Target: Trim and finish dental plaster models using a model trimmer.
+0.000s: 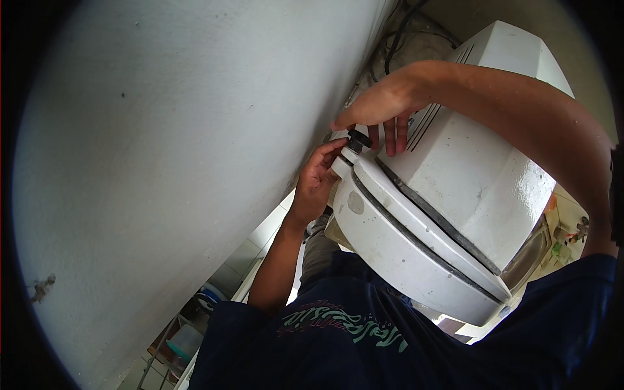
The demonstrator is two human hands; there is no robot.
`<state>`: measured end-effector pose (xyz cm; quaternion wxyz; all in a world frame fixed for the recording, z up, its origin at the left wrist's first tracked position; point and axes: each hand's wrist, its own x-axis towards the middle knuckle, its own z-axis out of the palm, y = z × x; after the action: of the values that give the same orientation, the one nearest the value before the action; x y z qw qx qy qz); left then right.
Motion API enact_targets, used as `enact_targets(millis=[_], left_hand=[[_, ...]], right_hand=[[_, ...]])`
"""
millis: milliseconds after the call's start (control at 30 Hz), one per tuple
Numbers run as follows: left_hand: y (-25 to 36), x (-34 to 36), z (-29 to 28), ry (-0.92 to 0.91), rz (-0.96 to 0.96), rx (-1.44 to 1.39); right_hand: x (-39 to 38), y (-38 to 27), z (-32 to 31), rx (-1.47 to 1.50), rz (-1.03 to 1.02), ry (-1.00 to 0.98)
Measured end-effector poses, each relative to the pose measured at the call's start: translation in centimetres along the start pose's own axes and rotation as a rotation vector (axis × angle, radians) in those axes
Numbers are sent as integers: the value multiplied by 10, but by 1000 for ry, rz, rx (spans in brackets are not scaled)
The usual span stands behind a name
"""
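So the left grip (316, 177) has its fingertips up at the white tabs (344, 161) on the end of the machine, just below the black knob (359, 140), and the fingers look bent and close together, though it's hard to tell if they're really clamped on anything. The right grip (385, 101) comes over the top with thumb and fingers spread to either side of the knob; can't say for sure it's squeezing, since the palm hides part of it. The knob sits at the far end of the curved cover (403, 250), on the wall side. My guess: hard plastic, small and stiff, not fragile, best pinched by its rim with thumb and fingertips. The cover looks rigid and fairly heavy, and that smooth shiny finish might be slick with damp hands, so the tabs seem a better hold than the flat face. Behind it is the big white housing (481, 175), which looks like the real weight, and the right forearm has to reach across it. The pale wall (162, 162) crowds the left side, so there's not much elbow room. Further out there's a dark cable (392, 55) past the right wrist, a metal sink (528, 257) off to the right and a teal tub (184, 342) low on the left.
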<state>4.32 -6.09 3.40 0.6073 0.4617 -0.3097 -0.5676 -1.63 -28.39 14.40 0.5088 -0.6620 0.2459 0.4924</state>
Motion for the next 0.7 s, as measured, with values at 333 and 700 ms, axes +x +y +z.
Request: enact_targets(millis=[333,700], left_hand=[[0,3,5,30,-3,-45],[5,4,5,27,-24,26]], right_hand=[[-5,5,-3,-40,-202,-93],[-3,-4,-3,-120,143,5]])
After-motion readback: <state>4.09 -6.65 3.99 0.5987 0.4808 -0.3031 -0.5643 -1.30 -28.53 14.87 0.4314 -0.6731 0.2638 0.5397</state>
